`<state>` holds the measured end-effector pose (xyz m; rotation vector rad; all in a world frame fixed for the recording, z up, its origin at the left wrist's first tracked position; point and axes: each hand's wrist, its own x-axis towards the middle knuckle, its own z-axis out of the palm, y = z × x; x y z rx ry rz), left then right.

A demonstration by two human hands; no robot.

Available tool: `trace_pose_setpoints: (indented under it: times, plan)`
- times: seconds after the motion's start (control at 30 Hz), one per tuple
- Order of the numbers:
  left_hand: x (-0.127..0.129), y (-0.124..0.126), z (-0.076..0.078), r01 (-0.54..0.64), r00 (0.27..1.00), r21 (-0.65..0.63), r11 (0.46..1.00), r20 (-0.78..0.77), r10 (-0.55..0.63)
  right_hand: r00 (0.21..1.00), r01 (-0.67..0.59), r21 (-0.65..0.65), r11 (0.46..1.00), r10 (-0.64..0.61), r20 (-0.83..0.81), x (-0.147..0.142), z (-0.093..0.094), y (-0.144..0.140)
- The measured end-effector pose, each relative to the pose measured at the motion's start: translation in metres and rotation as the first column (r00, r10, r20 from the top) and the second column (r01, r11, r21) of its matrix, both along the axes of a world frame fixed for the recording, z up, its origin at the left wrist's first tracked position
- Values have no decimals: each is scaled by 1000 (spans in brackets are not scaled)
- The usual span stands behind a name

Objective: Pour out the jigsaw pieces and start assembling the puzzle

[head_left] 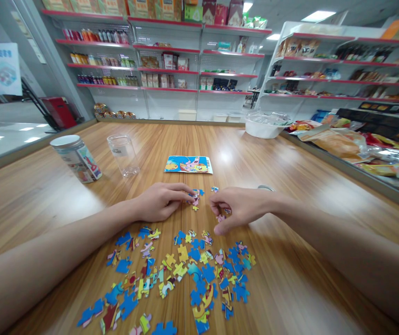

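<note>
My left hand (162, 200) lies on the table with its fingers stretched out. Its fingertips rest on a small cluster of joined puzzle pieces (196, 198) in pink, blue and yellow. To the right, my right hand (239, 207) is curled, its fingers bent around a pink puzzle piece (221, 218); the fingertips are partly hidden. A single small piece (215, 189) lies just beyond it. Many loose puzzle pieces (196, 270), blue, yellow and pink, spread over the near tabletop. Behind the cluster lies a cartoon picture card (188, 164).
On the left stand a lidded jar (77, 158) with a printed label and a clear open jar (124, 156). A round metallic rim (265, 188) shows behind my right wrist. A white bowl (264, 128) sits at the back right, beside packaged snacks (346, 142). Stocked shelves (166, 46) line the wall.
</note>
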<state>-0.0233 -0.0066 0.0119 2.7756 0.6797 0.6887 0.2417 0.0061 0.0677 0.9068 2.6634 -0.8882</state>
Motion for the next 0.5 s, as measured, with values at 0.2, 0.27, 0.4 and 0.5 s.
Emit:
trace_pose_setpoints:
  times: [0.2,0.27,0.4,0.5]
  plan:
    - [0,0,0,7,1000,-1,1000,6,-7,997,17,134,991,-27,73,-8,5,-17]
    - [0,1,0,14,1000,-3,1000,10,-14,995,19,152,988,-33,89,-8,5,-19]
    - [0,1,-1,8,1000,2,1000,11,-8,998,1,117,993,-8,62,-5,3,-14]
    - [0,1,-1,6,1000,4,1000,10,-6,999,-7,73,997,4,32,-3,-1,-8]
